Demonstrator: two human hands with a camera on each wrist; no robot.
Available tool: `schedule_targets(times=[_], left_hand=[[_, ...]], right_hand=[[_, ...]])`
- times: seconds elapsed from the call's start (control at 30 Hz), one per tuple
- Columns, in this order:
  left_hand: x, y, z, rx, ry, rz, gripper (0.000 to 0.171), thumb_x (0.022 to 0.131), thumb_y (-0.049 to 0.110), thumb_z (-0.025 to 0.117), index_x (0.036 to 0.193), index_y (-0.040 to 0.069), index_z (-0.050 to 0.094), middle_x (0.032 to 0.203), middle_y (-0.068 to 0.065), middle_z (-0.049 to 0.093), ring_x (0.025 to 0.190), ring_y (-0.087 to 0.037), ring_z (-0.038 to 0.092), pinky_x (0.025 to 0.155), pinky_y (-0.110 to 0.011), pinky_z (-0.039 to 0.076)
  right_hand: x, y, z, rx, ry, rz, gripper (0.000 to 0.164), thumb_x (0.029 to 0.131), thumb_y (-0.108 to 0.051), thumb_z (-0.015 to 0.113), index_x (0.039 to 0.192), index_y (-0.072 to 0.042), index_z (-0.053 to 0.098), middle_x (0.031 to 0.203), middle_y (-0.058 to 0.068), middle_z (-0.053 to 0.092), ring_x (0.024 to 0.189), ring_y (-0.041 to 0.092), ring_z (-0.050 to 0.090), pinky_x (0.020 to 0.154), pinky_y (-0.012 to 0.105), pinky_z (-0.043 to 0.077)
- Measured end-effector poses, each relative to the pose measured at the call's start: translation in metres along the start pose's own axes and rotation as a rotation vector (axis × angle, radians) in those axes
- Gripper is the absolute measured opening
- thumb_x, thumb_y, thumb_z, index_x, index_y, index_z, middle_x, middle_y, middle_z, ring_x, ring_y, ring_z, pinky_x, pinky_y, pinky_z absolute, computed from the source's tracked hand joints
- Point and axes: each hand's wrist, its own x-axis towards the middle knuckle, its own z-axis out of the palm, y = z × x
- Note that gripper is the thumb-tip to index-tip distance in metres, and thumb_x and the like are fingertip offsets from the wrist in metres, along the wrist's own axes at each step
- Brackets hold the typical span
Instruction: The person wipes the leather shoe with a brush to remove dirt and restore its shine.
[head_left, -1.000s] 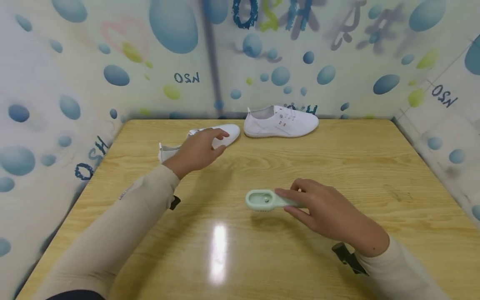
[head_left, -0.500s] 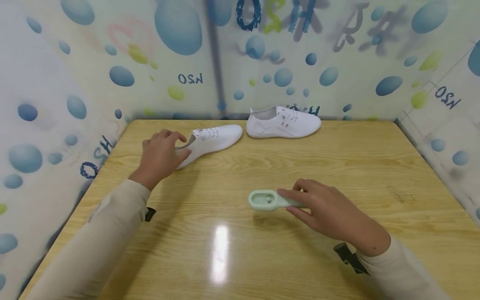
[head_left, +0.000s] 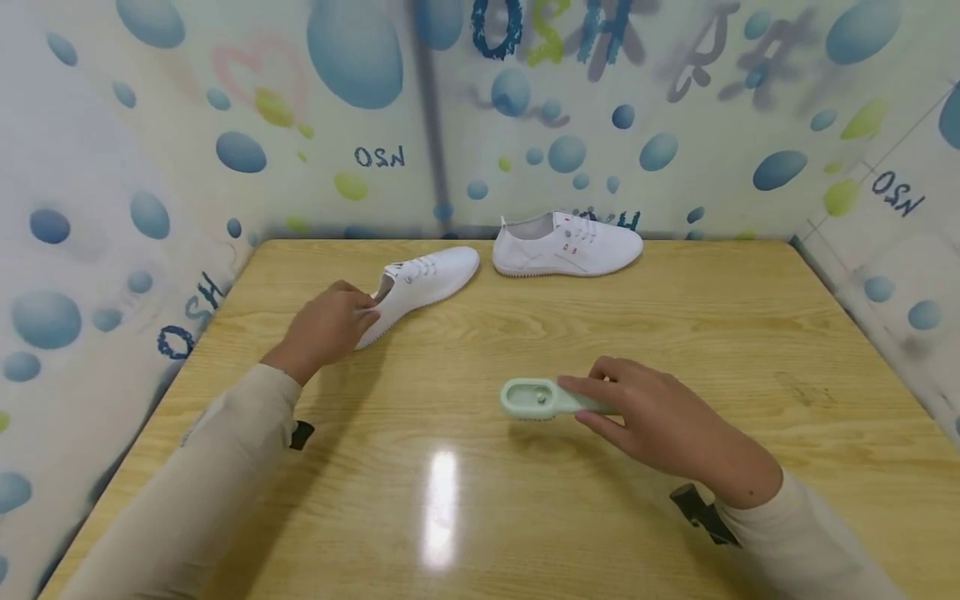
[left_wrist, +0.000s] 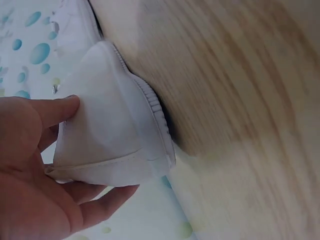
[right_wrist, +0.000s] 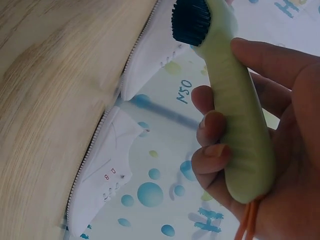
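My left hand [head_left: 326, 329] grips the heel of a white lace-up shoe [head_left: 431, 279], thumb on the near side and fingers behind the collar. Seen from the left wrist, the thumb presses the heel wall of the shoe [left_wrist: 100, 120] while other fingers curl beneath its back. Just above the table, my right hand [head_left: 652, 417] holds a pale green scrubbing brush [head_left: 528, 398] by its handle. Dark bristles [right_wrist: 191, 22] and an orange cord [right_wrist: 248, 220] show on the brush in the right wrist view. The second white shoe [head_left: 566, 246] stands at the back edge, untouched.
The wooden table [head_left: 480, 350] meets a printed backdrop [head_left: 465, 125] with blue dots along its back and sides. A bright light reflection [head_left: 440, 508] lies on the tabletop between the arms.
My left hand has drawn back left from over the shoe to its heel and closed on it. The shoe's heel has shifted slightly toward me. The right hand with the brush has barely moved.
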Motion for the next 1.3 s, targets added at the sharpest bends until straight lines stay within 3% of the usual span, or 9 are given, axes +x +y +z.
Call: schedule_targets(times=[0.23,0.4,0.63,0.93,1.13,1.3], left_hand=[[-0.02,0.009,0.004,-0.064,-0.035,0.053,0.027,0.104,0.019,0.054,0.122,0.001,0.065,0.136,-0.024,0.05,0.1,-0.036,0.067,0.082,-0.049,0.055],[-0.036,0.01,0.006,-0.095,-0.085,0.18,0.018,0.105,0.017,0.053,0.113,0.005,0.064,0.137,-0.022,0.05,0.077,-0.021,0.063,0.069,-0.036,0.051],[-0.049,0.011,0.012,-0.186,-0.143,0.319,0.012,0.103,0.018,0.057,0.105,0.014,0.067,0.136,-0.011,0.056,0.108,-0.025,0.066,0.085,-0.04,0.054],[-0.06,0.026,0.015,-0.376,-0.287,0.455,0.012,0.103,0.02,0.056,0.094,0.023,0.062,0.137,-0.002,0.054,0.118,-0.02,0.06,0.09,-0.036,0.052],[-0.057,0.04,0.018,-0.45,-0.3,0.566,0.011,0.103,0.022,0.056,0.096,0.023,0.065,0.134,-0.002,0.057,0.122,-0.022,0.057,0.097,-0.039,0.051],[-0.054,0.046,0.023,-0.528,-0.312,0.626,0.012,0.103,0.021,0.056,0.095,0.021,0.065,0.13,-0.002,0.06,0.121,-0.02,0.057,0.096,-0.034,0.05]], right_hand=[[0.001,0.0,0.002,0.005,-0.039,0.02,0.043,0.093,-0.024,0.072,0.135,-0.018,0.064,0.101,0.001,0.064,0.074,0.003,0.049,0.06,0.019,0.043],[0.001,0.0,0.004,-0.001,-0.047,0.013,0.042,0.093,-0.024,0.073,0.134,-0.017,0.065,0.1,0.0,0.063,0.073,0.003,0.048,0.06,0.018,0.043],[0.002,-0.002,0.004,-0.007,-0.04,0.017,0.042,0.093,-0.024,0.073,0.134,-0.018,0.065,0.1,0.0,0.063,0.073,0.003,0.048,0.059,0.018,0.043],[0.0,-0.004,0.004,-0.017,0.035,-0.044,0.045,0.089,-0.022,0.076,0.133,-0.021,0.065,0.098,-0.002,0.063,0.073,0.003,0.048,0.059,0.019,0.043],[-0.002,-0.006,0.002,-0.022,0.06,-0.075,0.05,0.089,-0.022,0.077,0.137,-0.022,0.062,0.101,-0.002,0.063,0.075,0.003,0.049,0.06,0.019,0.043],[-0.003,-0.008,-0.001,-0.021,0.136,-0.136,0.048,0.089,-0.024,0.077,0.135,-0.022,0.064,0.1,-0.003,0.063,0.076,0.003,0.048,0.06,0.019,0.043]])
